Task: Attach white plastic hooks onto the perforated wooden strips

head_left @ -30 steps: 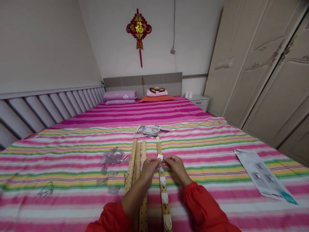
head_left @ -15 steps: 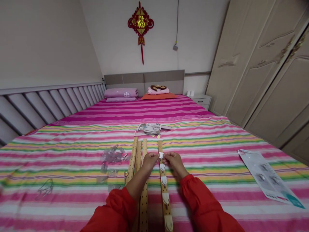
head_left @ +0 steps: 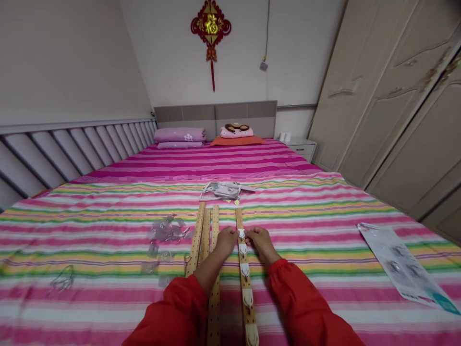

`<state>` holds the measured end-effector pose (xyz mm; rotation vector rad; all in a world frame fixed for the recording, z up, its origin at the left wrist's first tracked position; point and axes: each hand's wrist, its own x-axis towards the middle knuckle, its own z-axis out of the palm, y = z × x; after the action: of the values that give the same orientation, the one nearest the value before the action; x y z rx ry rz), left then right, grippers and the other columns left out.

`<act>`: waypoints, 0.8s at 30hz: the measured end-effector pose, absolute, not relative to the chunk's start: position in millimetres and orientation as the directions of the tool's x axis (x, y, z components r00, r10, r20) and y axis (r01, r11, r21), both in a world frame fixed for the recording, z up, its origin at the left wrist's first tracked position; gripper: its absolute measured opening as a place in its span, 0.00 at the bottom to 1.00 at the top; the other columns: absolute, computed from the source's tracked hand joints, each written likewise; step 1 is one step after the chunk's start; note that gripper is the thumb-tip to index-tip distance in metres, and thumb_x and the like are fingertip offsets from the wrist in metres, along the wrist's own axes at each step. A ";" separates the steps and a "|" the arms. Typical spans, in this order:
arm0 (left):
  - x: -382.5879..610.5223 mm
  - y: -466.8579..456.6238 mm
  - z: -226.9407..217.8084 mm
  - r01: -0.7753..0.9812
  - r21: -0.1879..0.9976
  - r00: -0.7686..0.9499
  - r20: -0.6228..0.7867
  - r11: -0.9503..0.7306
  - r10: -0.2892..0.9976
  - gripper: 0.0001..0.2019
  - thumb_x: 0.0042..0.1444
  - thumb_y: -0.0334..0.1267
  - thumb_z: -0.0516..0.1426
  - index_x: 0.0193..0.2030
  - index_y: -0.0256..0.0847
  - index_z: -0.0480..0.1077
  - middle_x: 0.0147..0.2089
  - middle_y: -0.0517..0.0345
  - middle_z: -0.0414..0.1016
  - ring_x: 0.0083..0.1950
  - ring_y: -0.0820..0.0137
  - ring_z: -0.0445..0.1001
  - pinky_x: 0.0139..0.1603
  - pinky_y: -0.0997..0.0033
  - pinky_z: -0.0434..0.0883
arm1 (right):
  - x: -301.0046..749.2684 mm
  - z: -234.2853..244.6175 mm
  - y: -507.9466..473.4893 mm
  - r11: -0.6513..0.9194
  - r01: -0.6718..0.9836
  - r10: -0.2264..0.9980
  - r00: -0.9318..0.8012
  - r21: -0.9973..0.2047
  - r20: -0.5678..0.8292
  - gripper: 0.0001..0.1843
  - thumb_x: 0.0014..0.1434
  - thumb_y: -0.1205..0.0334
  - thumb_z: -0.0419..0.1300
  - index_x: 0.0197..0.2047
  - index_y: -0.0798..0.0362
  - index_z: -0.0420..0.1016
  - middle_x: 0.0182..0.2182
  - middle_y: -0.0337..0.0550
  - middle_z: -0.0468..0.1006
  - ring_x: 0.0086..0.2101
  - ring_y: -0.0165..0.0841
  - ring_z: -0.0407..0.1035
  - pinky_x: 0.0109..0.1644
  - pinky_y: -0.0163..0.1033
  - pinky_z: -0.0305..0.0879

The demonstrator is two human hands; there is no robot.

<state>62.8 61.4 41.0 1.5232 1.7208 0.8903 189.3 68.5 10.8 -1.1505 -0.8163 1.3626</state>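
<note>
White hook (head_left: 241,233) sits between left hand (head_left: 227,240) and right hand (head_left: 260,242), about equally near, on a wood-coloured strip (head_left: 239,218) pointing lengthwise away, fingers curled at the hook's edges, whether gripping I cannot tell

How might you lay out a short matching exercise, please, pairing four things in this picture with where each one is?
Things
1. Uppermost white hook
2. Three strips without white hooks
3. Clear plastic package with teal corner
4. Red and gold ornament

Places
A. Hanging on the wall
B. Lying to the right of the right sleeve
C. Between the left hand and right hand
D. Side by side, partly hidden by the left arm

Pairs: 1-C, 2-D, 3-B, 4-A
</note>
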 end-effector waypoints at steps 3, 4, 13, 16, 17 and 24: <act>62.8 61.8 38.9 0.570 0.817 -0.094 -0.038 0.086 0.995 0.12 0.50 0.34 0.53 0.18 0.40 0.59 0.19 0.66 0.61 0.26 0.74 0.62 0.28 0.75 0.56 | 188.7 8.1 69.4 -0.141 -0.306 0.979 0.101 -0.941 -0.179 0.09 0.36 0.64 0.66 0.17 0.55 0.69 0.10 0.36 0.72 0.13 0.25 0.63 0.17 0.29 0.60; 62.8 62.3 37.8 0.575 0.814 -0.095 -0.039 0.087 0.995 0.11 0.50 0.34 0.54 0.18 0.40 0.60 0.20 0.66 0.62 0.26 0.74 0.62 0.28 0.75 0.57 | 188.4 7.5 69.4 -0.140 -0.307 0.978 0.104 -0.942 -0.179 0.09 0.36 0.64 0.66 0.17 0.55 0.69 0.10 0.36 0.71 0.13 0.25 0.63 0.17 0.29 0.60; 60.8 70.1 23.8 0.496 0.855 -0.149 -0.084 0.148 0.985 0.07 0.47 0.32 0.54 0.21 0.39 0.62 0.20 0.65 0.64 0.26 0.73 0.66 0.28 0.76 0.59 | 187.3 6.0 68.0 -0.141 -0.301 0.978 0.106 -0.943 -0.180 0.10 0.36 0.64 0.67 0.17 0.54 0.68 0.10 0.34 0.71 0.13 0.24 0.62 0.17 0.30 0.58; 61.0 70.2 21.2 0.431 0.888 -0.148 -0.104 0.159 0.984 0.05 0.45 0.33 0.57 0.22 0.39 0.64 0.21 0.65 0.67 0.27 0.73 0.69 0.30 0.76 0.63 | 188.7 7.2 65.4 -0.139 -0.307 0.979 0.103 -0.942 -0.178 0.10 0.36 0.63 0.67 0.17 0.54 0.68 0.10 0.34 0.71 0.14 0.25 0.62 0.18 0.30 0.59; 61.3 69.8 20.6 0.409 0.898 -0.148 -0.109 0.161 0.983 0.04 0.44 0.32 0.57 0.23 0.38 0.64 0.21 0.64 0.68 0.27 0.73 0.70 0.30 0.76 0.64 | 189.3 7.6 64.3 -0.139 -0.309 0.979 0.101 -0.941 -0.177 0.10 0.36 0.63 0.67 0.17 0.54 0.68 0.11 0.34 0.71 0.14 0.25 0.62 0.18 0.30 0.59; 63.4 65.2 20.7 0.309 0.943 -0.145 -0.085 0.127 0.986 0.07 0.39 0.26 0.61 0.26 0.37 0.68 0.23 0.64 0.71 0.28 0.74 0.72 0.33 0.76 0.68 | 191.0 7.9 59.0 -0.140 -0.328 0.981 0.085 -0.934 -0.177 0.10 0.35 0.63 0.68 0.19 0.54 0.70 0.12 0.34 0.72 0.16 0.25 0.64 0.20 0.30 0.61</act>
<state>63.4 65.2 20.7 1.2932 1.5929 1.0514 191.0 59.0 7.9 -1.1281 -0.8039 1.3769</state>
